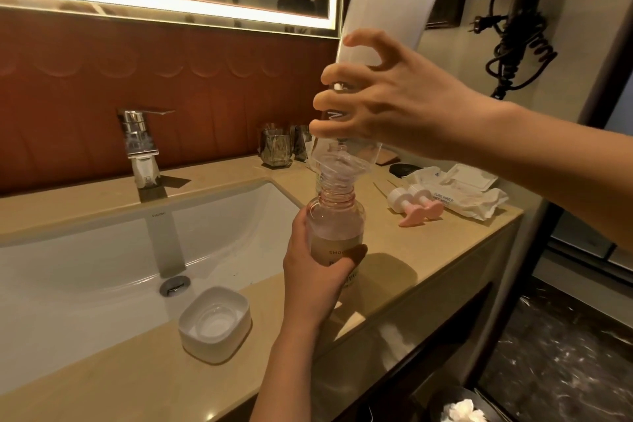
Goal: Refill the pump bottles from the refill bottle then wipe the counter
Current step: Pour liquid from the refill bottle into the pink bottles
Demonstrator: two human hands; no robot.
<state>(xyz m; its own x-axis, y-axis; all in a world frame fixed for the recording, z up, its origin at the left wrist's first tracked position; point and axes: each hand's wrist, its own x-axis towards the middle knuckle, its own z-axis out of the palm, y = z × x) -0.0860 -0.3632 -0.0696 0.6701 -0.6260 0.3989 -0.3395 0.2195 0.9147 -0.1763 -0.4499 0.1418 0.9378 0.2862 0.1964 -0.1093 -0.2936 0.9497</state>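
My right hand (394, 106) grips a tall clear refill bottle (383, 14) turned upside down, its mouth over a small clear funnel (337, 164). The funnel sits in the open neck of a pink-tinted pump bottle (337, 226). My left hand (315, 271) holds that bottle upright on the beige counter (428, 250), to the right of the sink. Liquid fills the lower part of the pump bottle. Two pink-and-white pump heads (416, 205) lie on the counter to the right. A pack of wet wipes (459, 192) lies behind them.
A white sink (102, 250) with a chrome tap (138, 144) takes up the left. A white square dish (214, 324) sits at the sink's front rim. Glass tumblers (277, 147) stand at the back wall. A hair dryer (513, 38) hangs at the right. A bin (462, 408) stands below.
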